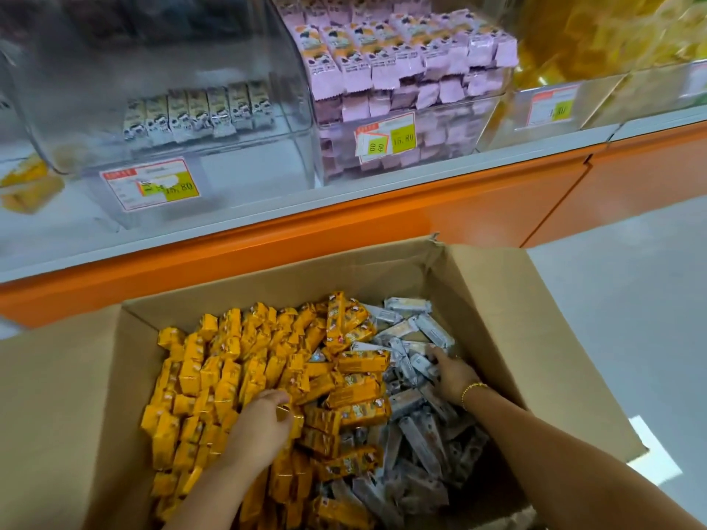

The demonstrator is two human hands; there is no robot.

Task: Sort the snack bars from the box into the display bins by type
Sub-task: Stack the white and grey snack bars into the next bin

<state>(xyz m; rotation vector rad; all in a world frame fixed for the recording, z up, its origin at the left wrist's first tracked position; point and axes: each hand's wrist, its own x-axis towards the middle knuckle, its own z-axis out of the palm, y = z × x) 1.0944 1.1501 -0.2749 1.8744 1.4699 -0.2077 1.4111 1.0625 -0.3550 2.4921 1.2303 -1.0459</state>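
Box [497, 300]: open cardboard carton on the floor in front of the orange counter [382, 219], flaps folded outward.
Yellow bars [214, 376]: packed across the left and middle of the box.
Grey bars [421, 445]: heaped loose along the right side of the box, touching the yellow ones.
Left hand [256, 434]: down on the yellow bars, fingers curled into the pile with their tips hidden; I cannot tell whether it grips any.
Right hand [453, 372]: resting on the grey bars, fingers spread and relaxed, a gold bracelet [472, 390] at the wrist.
Left bin [290, 70]: clear, with 1 row of 7 grey-and-white bars [199, 114] and a price label [151, 183] on its front.
Middle bin [451, 120]: stacked full of pink packets [401, 59], with its own label [386, 135].
Right bin [612, 86]: yellow packets [597, 28], blurred.
In the way: the counter ledge and the bins' clear front walls stand between box and shelf.
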